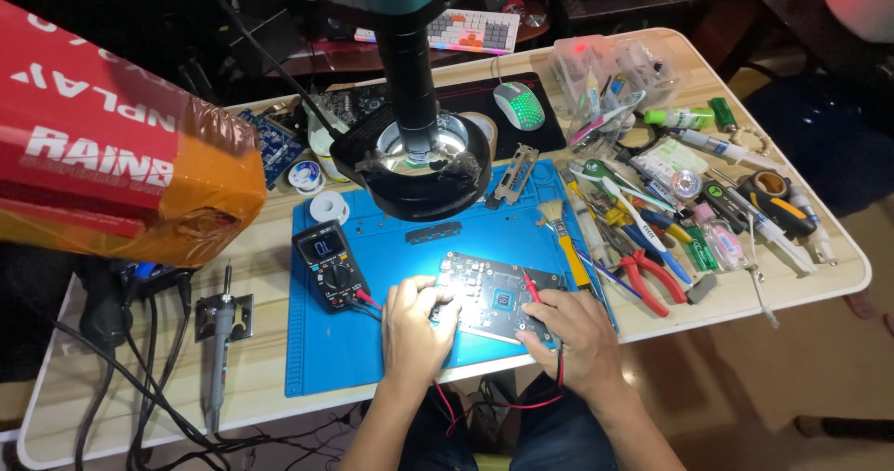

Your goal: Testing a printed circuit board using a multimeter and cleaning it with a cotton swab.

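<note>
The right hand (575,334) pinches a red multimeter probe (531,288), its tip set down on a dark circuit board (494,296) that lies on a blue work mat (372,359) near the front edge of a pale wooden table (819,275). The left hand (414,329) rests curled on the board's left end; whether it holds a second probe cannot be told. Red and black leads run from under the hands to a black digital multimeter (330,264) just left of the board on the mat. Above the board hangs a microscope head with a ring light (424,154). A brush (557,224) and red-handled pliers (644,280) lie to the right, a soldering iron (220,341) to the far left.
</note>
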